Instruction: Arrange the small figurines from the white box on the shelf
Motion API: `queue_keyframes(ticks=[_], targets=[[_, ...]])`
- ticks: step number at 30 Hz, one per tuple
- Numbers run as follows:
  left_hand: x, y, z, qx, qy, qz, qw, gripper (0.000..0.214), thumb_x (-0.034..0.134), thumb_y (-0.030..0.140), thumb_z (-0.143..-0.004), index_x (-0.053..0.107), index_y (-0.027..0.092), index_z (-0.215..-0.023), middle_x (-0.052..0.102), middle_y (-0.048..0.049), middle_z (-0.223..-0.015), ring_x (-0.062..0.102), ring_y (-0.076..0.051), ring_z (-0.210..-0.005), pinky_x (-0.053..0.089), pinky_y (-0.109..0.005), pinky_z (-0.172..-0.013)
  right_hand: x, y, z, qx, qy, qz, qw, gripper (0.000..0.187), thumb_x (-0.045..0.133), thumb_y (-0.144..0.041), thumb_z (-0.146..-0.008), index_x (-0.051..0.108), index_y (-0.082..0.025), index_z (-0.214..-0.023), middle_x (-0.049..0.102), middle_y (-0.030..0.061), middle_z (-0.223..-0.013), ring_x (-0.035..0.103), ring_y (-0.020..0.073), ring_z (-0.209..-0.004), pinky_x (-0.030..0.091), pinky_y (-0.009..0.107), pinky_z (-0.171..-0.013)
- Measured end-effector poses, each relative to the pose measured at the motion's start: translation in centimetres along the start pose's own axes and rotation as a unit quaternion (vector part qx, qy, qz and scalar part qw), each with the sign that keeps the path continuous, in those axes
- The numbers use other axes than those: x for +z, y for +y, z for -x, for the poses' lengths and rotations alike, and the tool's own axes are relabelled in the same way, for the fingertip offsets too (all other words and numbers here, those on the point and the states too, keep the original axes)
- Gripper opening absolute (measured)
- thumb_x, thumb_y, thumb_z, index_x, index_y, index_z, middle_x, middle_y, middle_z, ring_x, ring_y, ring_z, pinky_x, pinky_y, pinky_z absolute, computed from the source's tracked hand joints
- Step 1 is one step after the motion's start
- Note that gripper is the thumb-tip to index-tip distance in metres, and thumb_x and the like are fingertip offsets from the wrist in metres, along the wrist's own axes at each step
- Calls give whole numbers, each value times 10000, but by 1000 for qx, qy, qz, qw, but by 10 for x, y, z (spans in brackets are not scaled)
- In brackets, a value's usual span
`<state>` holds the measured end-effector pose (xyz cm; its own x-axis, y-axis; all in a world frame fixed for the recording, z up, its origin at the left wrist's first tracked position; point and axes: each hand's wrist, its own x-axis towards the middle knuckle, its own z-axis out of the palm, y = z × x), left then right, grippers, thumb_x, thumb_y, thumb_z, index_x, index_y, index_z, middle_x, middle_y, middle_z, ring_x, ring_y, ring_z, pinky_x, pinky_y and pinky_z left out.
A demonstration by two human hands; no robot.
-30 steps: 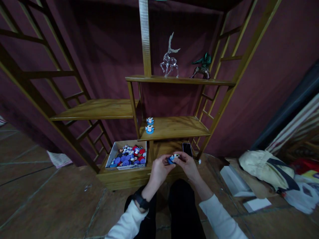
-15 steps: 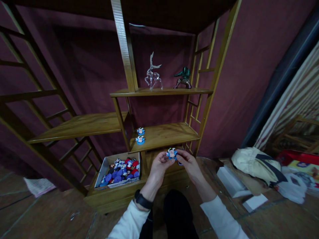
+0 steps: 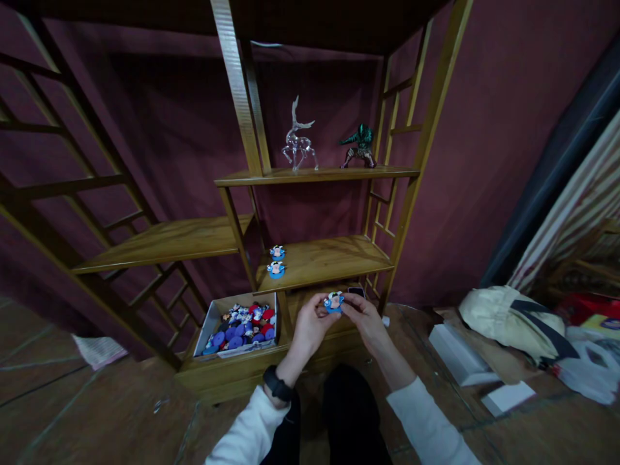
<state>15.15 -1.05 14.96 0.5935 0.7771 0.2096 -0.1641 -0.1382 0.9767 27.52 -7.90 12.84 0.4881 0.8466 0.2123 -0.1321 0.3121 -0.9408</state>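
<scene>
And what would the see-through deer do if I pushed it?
The deer would probably tip, standing tall on skinny legs with one lifted. Its thin antlers look easy to snap. It might slide, because the shelf looks smooth.

1 head-worn camera looks forward and down (quite near) over both hands (image 3: 309, 324) (image 3: 364, 318) toward shelving (image 3: 334, 259).

1 clear deer (image 3: 299, 143), 1 green figure (image 3: 363, 137) on upper shelf (image 3: 329, 173).
</scene>
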Motion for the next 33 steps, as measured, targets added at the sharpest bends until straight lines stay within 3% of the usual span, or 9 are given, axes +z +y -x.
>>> queue_keyframes(ticks=[5,10,20,26,33], targets=[[-33,-41,11,14,-2,-87,996,396,735,246,-606,626,196,-984,679,-33,-886,628,-162,-752,499,-258,-688,10,43,6,59,-41,-32,997,349,733,-389,-651,663,-206,-940,683,51,-974,608,219,-920,438,363,-871],[-60,-85,25,-48,10,-57,997,435,765,232,-551,613,174,-955,685,-49,-884,638,-181,-790,502,-309,-748,20,92,12,128,-58,-19,990,403,758,-407,-597,666,-192,-926,689,57,-933,618,223,-878,464,366,-815],[-77,-148,39,-83,70,3,994,412,774,221,-530,477,173,-811,621,21,-768,615,-120,-709,481,-241,-671,19,151,13,130,-61,54,988,351,726,-459,-593,659,-192,-812,677,32,-838,614,194,-775,509,330,-709],[-81,-152,51,-48,10,-161,986,308,667,225,-691,516,196,-957,646,-10,-880,624,-150,-812,482,-267,-740,11,173,15,118,-80,86,986,316,712,-452,-610,633,-196,-778,659,23,-805,602,186,-753,500,313,-696],[-86,-133,64,19,-67,-396,916,321,517,211,-828,486,251,-1145,593,-62,-1121,560,-197,-1047,418,-301,-890,5,184,15,150,-108,95,978,346,737,-461,-570,597,-194,-740,649,8,-754,592,174,-716,474,312,-720]])
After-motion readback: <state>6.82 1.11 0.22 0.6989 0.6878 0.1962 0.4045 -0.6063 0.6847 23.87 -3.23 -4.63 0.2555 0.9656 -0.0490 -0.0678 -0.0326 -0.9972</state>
